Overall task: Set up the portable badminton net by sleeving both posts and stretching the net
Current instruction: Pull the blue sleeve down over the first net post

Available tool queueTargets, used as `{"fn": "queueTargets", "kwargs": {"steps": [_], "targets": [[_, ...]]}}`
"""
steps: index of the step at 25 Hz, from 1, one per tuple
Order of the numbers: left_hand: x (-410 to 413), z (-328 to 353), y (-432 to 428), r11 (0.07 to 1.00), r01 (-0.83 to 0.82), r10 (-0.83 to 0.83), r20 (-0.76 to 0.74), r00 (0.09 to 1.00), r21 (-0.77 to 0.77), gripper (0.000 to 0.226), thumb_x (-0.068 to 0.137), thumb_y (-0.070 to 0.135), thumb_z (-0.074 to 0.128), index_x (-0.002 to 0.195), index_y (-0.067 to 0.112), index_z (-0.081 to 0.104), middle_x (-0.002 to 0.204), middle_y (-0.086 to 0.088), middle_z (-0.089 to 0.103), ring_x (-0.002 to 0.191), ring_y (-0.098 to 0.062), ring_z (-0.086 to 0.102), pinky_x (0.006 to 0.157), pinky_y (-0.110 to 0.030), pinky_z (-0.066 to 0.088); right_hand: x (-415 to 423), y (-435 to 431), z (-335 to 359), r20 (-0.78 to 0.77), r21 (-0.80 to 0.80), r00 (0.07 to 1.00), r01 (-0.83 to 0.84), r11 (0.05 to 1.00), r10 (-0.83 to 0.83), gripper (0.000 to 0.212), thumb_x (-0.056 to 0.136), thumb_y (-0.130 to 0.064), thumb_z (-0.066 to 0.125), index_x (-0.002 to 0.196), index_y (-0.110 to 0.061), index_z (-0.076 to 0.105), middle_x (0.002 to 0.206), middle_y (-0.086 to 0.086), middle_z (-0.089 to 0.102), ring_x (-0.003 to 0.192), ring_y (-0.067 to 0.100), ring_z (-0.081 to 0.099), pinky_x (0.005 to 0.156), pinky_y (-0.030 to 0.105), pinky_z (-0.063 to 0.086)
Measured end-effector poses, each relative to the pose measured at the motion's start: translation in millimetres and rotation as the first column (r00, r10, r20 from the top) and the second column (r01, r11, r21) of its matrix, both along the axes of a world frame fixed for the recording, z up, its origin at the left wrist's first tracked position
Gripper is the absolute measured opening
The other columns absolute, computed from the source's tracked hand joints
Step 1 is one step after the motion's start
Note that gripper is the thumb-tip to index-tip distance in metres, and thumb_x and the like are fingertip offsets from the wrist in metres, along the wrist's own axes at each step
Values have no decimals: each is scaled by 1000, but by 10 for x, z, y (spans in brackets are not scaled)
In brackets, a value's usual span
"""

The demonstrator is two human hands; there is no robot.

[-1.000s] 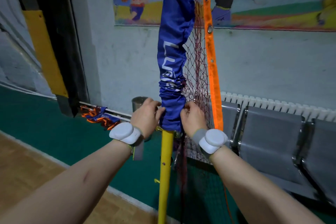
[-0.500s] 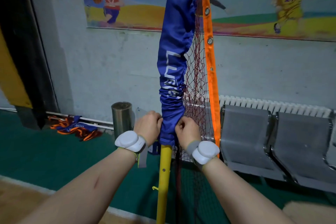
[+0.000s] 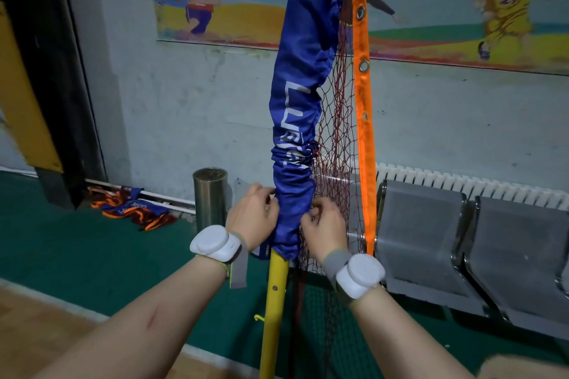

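A yellow post [image 3: 274,301] stands upright in front of me, its upper part covered by the net's blue sleeve [image 3: 295,108], which is bunched in folds near its lower end. My left hand [image 3: 252,218] grips the sleeve's left side just above its hem. My right hand [image 3: 323,224] pinches the sleeve's right side at the same height. The dark red net mesh [image 3: 338,148] hangs to the right of the sleeve, bordered by an orange band [image 3: 363,120] with metal eyelets.
A steel cylinder bin [image 3: 211,197] stands against the wall behind the post. Grey metal seats [image 3: 431,240] line the wall at right, before a white radiator [image 3: 462,191]. A blue-orange cloth bundle [image 3: 132,209] lies on the green floor at left.
Both hands have slid the sleeve's lower end further down the yellow post. My view shifted, so the bin and cloth bundle now sit further left.
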State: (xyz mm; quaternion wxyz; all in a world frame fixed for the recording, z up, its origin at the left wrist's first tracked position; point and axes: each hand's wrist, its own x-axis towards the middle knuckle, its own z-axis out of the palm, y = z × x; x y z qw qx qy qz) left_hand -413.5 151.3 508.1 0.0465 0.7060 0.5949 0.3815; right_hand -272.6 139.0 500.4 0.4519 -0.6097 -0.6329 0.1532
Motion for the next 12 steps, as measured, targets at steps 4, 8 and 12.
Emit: {"fn": "queueTargets", "kwargs": {"steps": [4,8,12], "targets": [[19,50,19,999,16,-20,98,995,47,25,95,24,44,102,9,63,103,-15,57,94,-35,58,80,-40,47,-45,14,157,-64,114,998,35,993,-28,18,90,-10,52,101,0,62,104,15,60,90,24,53,75,24,33],[-3,29,32,1000,6,-8,44,999,28,25,95,19,43,103,6,63,106,-15,61,99,-35,58,84,-42,46,-137,47,161,-60,63,995,77,995,-73,16,91,-11,50,92,-3,64,100,15,64,90,29,58,74,31,43],[0,-24,40,1000,5,-5,-108,994,2,27,96,20,39,106,7,61,110,-13,59,101,-33,58,81,-39,47,-158,56,131,52,21,994,90,996,-91,19,90,-8,46,85,-2,64,93,17,65,84,34,59,69,36,46]]}}
